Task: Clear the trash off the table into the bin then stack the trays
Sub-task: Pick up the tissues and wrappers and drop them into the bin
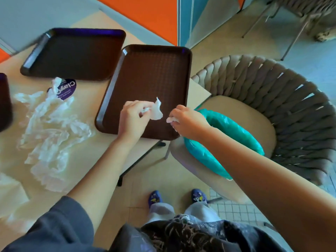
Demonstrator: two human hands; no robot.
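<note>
Both hands over the near tray [151, 82], each pinched shut on trash: left hand [131, 118] has a crumpled white tissue [156, 110] between thumb and fingertips, right hand [183, 120] is closed on a smaller white scrap [171, 120] at the tray's right edge. Two hands because the bits are light and loose, one pinch each beats scraping them together. Bin [227, 131], green liner, sits on the chair seat [254, 113] just beside the worktop [101, 171] corner, rim a little below tray level, so my right hand is already next to the opening, short drop. Liner is folded over the rim to keep the mouth open. The near tray looks clear apart from what I'm holding. Still on the worktop to my left: a big spread of crumpled clear plastic [52, 131] and a purple round lid [66, 90] with another tissue wad [56, 84] on it. Far tray [72, 53] looks empty; a third tray [4, 102] shows only as an edge at far left, contents not visible. Stacking not started, the trays lie apart. Risk as I see it: the plastic is flimsy and may need bunching up before it goes in.
</note>
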